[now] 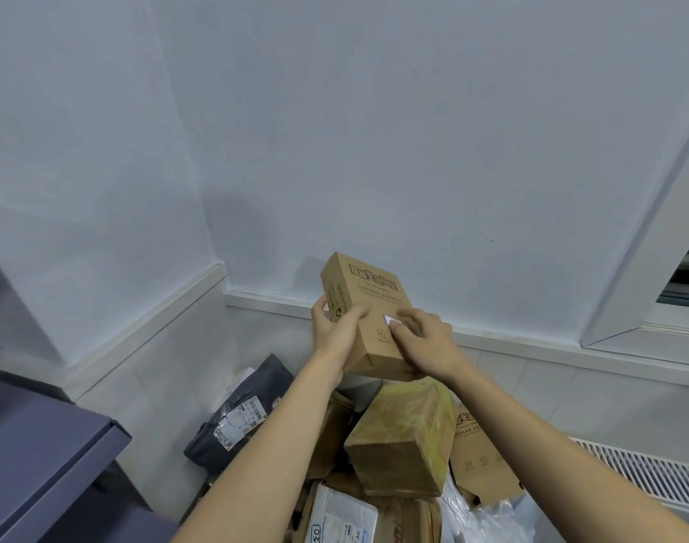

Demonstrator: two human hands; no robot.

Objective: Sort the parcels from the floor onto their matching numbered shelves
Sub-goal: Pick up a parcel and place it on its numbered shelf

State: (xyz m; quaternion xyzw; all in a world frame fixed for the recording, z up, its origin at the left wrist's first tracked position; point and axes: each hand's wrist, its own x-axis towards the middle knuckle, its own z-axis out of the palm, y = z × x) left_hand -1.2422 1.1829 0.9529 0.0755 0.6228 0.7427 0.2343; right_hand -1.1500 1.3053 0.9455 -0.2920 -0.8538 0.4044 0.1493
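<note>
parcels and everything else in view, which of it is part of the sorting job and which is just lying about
Part of the job:
held cardboard box, gripped by left hand and right hand
yellow-taped box
grey mailer bag
white labelled parcel

Just there:
radiator
window frame

- Illumination: soft, even, cool bluish cast over the wall (374,131); moderately bright, no hard highlights.
- Shadows: faint, diffuse grey patch on the wall left of the raised cardboard box (368,311).
- Glare: mild sheen on the yellow-taped parcel (409,433).
- Distortion: wide-angle; window frame (641,244) and skirting lines lean at the edges.
- Sharpness: slightly soft overall; box print unreadable.
</note>
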